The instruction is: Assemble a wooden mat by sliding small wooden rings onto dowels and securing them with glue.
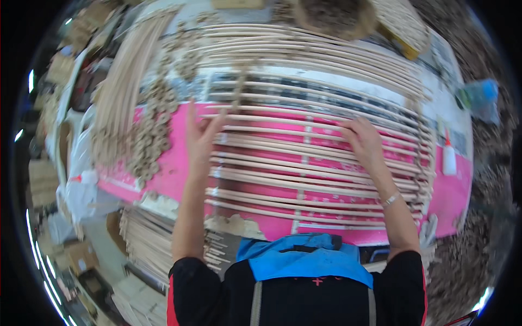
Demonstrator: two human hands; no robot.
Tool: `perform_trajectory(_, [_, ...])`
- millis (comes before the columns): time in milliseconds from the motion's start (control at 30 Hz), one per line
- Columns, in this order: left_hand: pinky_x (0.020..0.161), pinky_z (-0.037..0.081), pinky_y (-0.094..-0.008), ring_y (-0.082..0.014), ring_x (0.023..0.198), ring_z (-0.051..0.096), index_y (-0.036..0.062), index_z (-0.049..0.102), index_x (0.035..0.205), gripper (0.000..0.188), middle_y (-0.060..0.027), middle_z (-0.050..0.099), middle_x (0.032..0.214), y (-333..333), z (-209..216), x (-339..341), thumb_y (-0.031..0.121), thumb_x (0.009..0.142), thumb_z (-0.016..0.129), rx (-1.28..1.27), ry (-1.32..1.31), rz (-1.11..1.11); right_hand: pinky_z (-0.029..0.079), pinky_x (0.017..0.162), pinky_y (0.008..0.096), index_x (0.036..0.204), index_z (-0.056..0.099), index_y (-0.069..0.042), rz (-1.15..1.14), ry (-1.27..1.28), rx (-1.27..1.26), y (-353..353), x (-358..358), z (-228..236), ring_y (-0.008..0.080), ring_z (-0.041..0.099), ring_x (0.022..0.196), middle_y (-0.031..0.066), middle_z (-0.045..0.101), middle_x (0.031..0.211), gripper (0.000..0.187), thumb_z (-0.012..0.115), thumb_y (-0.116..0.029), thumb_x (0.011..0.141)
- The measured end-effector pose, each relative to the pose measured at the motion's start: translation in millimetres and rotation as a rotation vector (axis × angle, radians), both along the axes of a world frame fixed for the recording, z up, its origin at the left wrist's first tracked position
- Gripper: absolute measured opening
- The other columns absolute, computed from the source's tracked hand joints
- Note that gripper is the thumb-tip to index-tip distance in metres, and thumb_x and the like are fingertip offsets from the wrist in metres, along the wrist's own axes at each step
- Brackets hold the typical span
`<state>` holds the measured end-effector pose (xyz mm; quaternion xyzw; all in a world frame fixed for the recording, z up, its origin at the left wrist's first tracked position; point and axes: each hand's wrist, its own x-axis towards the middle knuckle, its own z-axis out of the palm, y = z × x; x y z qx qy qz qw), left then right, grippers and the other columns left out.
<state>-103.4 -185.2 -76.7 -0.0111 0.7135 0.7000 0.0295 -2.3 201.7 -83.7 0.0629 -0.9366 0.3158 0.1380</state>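
Observation:
Thin pale wooden rods (261, 144) lie side by side across a pink-covered table, their right ends meeting a wooden crosspiece (424, 146). My left hand (202, 140) is beside the left ends of the rods, thumb and fingers spread apart, slightly blurred. Over the right half of the rods, my right hand (365, 142) has its fingers closed on one wooden rod. A short wooden strip (239, 89) with rods at it stands just beyond my left hand. Left of that hand lies a heap of small wooden rings (155, 122).
A bundle of loose rods (122, 92) is at the far left. Two glue bottles, one at right (449, 155) and one at left (87, 177), lie near the edges. A round container (337, 16) stands at the back, a blue-capped jug (479, 95) at right.

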Motion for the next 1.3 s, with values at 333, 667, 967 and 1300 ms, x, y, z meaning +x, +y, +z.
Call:
perform_trajectory(333, [0.082, 0.047, -0.0224, -0.0097, 0.095, 0.067, 0.0107, 0.027, 0.168, 0.078, -0.0023, 0.073, 0.111, -14.9, -7.1, -5.3, 0.016, 0.103, 0.070, -0.099, 0.010, -0.036, 0.052, 0.081, 0.0416, 0.097, 0.069, -0.007, -0.018, 0.038, -0.051, -4.4, -6.7, -11.2, 0.0298, 0.065, 0.090, 0.0087, 0.068, 0.092, 0.015, 0.074, -0.020, 0.093])
perform_trajectory(667, [0.090, 0.054, -0.0292, -0.0154, 0.100, 0.069, 0.0028, 0.023, 0.167, 0.081, -0.0102, 0.075, 0.111, -17.6, -5.5, -3.8, 0.010, 0.102, 0.070, -0.095, 0.026, -0.053, 0.052, 0.086, 0.0413, 0.100, 0.071, -0.004, 0.011, -0.024, -0.076, -9.3, -9.1, -6.8, 0.0324, 0.066, 0.098, 0.0115, 0.070, 0.099, 0.017, 0.075, -0.019, 0.093])
perform_trajectory(967, [0.081, 0.051, -0.0399, -0.0236, 0.091, 0.062, 0.0222, 0.071, 0.136, 0.055, -0.0025, 0.063, 0.102, -20.1, 19.5, -2.2, 0.018, 0.083, 0.084, -1.005, 0.655, -0.098, 0.050, 0.081, 0.0376, 0.102, 0.071, -0.002, -0.008, -0.042, -0.082, -9.3, -5.2, -2.1, 0.0292, 0.064, 0.091, 0.0111, 0.066, 0.094, 0.016, 0.076, -0.012, 0.091])
perform_trajectory(1300, [0.086, 0.047, -0.0415, -0.0252, 0.101, 0.061, 0.0229, 0.075, 0.124, 0.044, -0.0009, 0.063, 0.106, -15.5, 9.8, -9.9, 0.021, 0.081, 0.083, -1.089, 0.639, -0.182, 0.052, 0.079, 0.0402, 0.097, 0.074, -0.005, 0.003, 0.027, 0.090, -9.8, -5.9, -2.4, 0.0284, 0.064, 0.091, 0.0087, 0.065, 0.093, 0.012, 0.074, -0.016, 0.092])
